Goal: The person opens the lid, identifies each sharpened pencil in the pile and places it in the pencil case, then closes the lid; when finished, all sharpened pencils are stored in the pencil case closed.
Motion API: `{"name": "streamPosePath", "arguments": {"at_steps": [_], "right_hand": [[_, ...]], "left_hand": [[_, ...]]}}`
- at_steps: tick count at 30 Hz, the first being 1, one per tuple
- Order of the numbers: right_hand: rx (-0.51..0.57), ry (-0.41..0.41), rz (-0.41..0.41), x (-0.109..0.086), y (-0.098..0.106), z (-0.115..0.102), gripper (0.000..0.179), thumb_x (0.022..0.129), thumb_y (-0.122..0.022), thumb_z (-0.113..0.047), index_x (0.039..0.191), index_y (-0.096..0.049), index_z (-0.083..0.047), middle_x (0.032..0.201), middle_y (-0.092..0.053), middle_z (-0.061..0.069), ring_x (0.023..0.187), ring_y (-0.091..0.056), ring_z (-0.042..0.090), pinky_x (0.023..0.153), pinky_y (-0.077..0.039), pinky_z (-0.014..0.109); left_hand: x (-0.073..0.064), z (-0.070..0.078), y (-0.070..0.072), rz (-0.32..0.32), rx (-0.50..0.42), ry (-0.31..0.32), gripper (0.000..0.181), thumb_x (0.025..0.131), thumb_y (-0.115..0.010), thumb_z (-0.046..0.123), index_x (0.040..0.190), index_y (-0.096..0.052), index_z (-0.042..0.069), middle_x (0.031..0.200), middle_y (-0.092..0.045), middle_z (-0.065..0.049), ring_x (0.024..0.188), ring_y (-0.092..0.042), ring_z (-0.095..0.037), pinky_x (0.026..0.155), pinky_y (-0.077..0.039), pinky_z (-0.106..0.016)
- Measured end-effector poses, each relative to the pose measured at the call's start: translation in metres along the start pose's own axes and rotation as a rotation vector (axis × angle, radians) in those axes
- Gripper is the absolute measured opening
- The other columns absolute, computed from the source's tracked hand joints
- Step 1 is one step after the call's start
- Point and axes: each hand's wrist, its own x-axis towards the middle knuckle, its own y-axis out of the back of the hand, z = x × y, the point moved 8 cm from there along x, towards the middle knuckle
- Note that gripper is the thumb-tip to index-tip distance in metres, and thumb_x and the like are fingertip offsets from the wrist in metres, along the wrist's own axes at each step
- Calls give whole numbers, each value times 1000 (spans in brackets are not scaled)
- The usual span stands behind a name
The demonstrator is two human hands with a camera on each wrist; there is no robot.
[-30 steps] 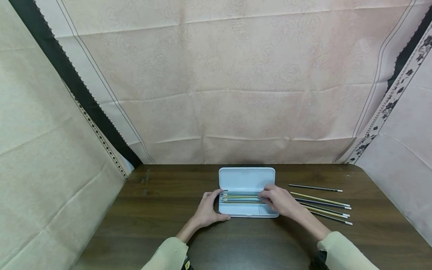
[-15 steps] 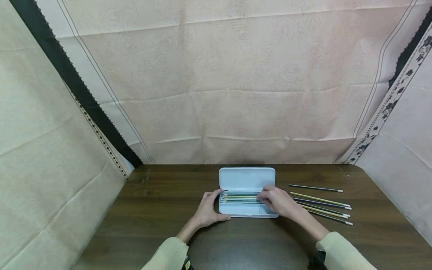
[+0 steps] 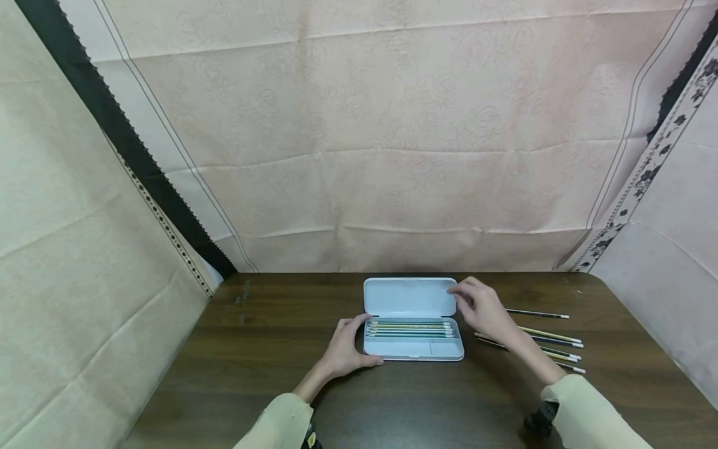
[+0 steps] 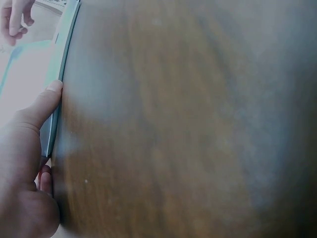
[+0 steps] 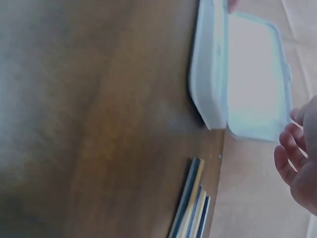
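Note:
A light blue pencil case [image 3: 401, 350] lies on the table with its lid [image 3: 409, 297] raised at the back. Inside its long compartment lie several pencils [image 3: 409, 329] side by side. My left hand [image 3: 343, 350] grips the case's left end, thumb along the front edge and fingers at the back. In the left wrist view, the thumb [image 4: 47, 101] presses against the case's edge. My right hand [image 3: 485, 308] is at the lid's right edge, fingers loosely bent and holding nothing. In the right wrist view its fingertips [image 5: 283, 161] are beside the lid's outer rim.
Several loose pencils [image 3: 561, 340] lie fanned out right of the case, partly under the right forearm. One dark pencil [image 3: 541, 313] lies farther back. A pale patterned cloth [image 3: 392, 187] hangs behind the wooden table [image 3: 252, 337].
My right hand has left the pencils in the compartment and moved up and right to the lid's edge. The pencils inside show full length now. My left hand stays in place.

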Motion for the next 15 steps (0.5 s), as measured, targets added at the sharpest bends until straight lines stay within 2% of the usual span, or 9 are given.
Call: {"name": "streamPosePath", "arguments": {"at_steps": [2,5,10,15], "right_hand": [[10,-45,40,3,6,8,20,85,-64,15,100,-72,4,91,-61,9,67,-49,11,56,-42,25],[14,-128,53,6,9,18,21,88,-62,13,105,-70,5,96,-61,12,72,-52,15,60,-44,26],[70,-250,16,8,5,29,21,92,-61,9,112,-67,6,104,-61,15,87,-60,25,70,-48,28],[148,-343,-38,9,-4,35,21,96,-61,2,117,-66,5,108,-61,16,95,-58,28,79,-48,28]], "left_hand": [[0,0,0,-2,7,5,92,72,-90,44,148,-44,18,139,-45,-9,129,-38,-29,99,-39,-51],[-1,0,1,-4,13,6,92,72,-90,44,147,-44,18,139,-45,-10,128,-38,-30,99,-40,-52],[-1,1,1,-9,11,20,92,72,-90,44,148,-43,20,140,-43,-11,128,-38,-30,99,-39,-52],[-1,2,2,-2,10,14,92,72,-90,44,148,-44,20,139,-43,-12,128,-39,-30,98,-40,-53]]}}
